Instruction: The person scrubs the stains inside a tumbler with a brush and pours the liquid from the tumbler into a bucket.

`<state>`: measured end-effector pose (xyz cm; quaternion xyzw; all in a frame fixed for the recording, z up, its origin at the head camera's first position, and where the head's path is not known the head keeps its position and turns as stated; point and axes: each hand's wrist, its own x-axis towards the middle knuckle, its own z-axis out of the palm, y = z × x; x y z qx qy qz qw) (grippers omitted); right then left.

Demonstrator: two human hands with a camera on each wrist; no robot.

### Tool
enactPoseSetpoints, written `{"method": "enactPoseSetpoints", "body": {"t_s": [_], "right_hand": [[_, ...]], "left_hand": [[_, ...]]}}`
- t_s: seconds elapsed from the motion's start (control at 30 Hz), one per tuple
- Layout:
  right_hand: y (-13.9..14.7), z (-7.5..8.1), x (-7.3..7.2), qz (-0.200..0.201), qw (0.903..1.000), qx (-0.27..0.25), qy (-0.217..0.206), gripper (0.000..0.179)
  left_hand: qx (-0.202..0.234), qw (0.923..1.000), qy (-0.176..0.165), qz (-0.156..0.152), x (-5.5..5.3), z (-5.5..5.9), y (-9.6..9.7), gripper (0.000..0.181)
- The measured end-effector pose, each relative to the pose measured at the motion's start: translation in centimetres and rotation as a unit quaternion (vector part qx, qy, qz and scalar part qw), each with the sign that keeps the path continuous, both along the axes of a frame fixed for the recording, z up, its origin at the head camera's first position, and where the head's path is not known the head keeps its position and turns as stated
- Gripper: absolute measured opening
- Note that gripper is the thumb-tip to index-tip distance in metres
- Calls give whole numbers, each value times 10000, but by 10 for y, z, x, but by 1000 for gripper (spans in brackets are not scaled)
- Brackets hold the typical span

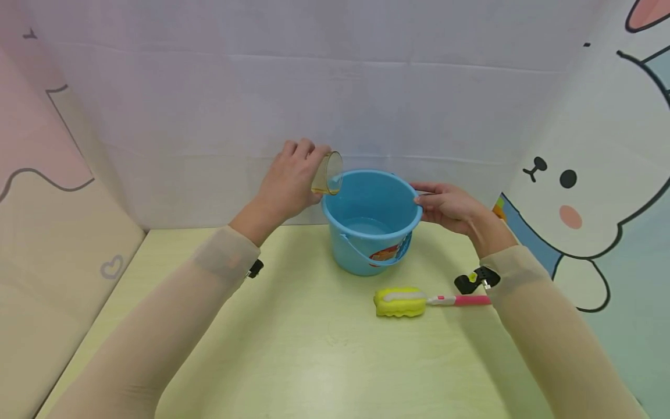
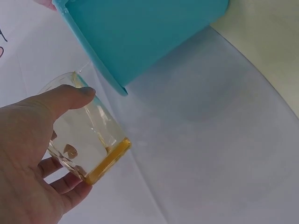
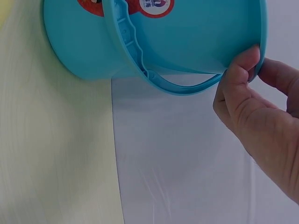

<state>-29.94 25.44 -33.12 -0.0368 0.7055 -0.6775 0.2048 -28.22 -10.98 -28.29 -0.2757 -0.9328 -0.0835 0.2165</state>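
Observation:
My left hand (image 1: 290,183) grips a clear, amber-tinted glass cup (image 1: 328,174), thumb on one side and fingers on the other. The cup lies tipped nearly on its side, its mouth toward the bucket's left rim. In the left wrist view, its thick amber base (image 2: 110,161) points away from the bucket. The blue plastic bucket (image 1: 345,247) stands upright on the table, its handle (image 1: 361,256) hanging down at the front over a red label. My right hand (image 1: 447,209) pinches the bucket's right rim between thumb and fingers, as the right wrist view shows.
A bottle brush with a yellow sponge head (image 1: 400,307) and a pink handle (image 1: 471,300) lies in front of the bucket, partly behind the right forearm. Pale cloth (image 1: 209,116) hangs behind the table (image 1: 324,361), with cartoon-printed panels at both sides.

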Motion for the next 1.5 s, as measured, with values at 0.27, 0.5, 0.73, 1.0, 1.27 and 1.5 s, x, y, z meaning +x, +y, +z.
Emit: {"method": "enactPoseSetpoints", "body": {"t_s": [0.27, 0.5, 0.73, 1.0, 1.27, 1.5], "right_hand": [[-1, 0, -1, 8, 10000, -38, -8, 58], [-2, -1, -2, -18, 10000, -35, 7, 57], [-1, 0, -1, 18, 10000, 66, 35, 57], [0, 1, -1, 50, 9999, 76, 55, 58], [0, 1, 1, 197, 9997, -127, 11, 63], [1, 0, 0, 100, 9999, -130, -3, 62]], "left_hand": [[-106, 9999, 91, 17, -2, -1, 1, 90], [-100, 9999, 128, 1, -1, -1, 2, 89], [-101, 9998, 180, -24, -3, -1, 3, 87], [-131, 9997, 221, -41, -3, -1, 4, 86], [-191, 9996, 183, -22, -1, 0, 5, 88], [-213, 9995, 226, -27, -2, 0, 5, 87]]}}
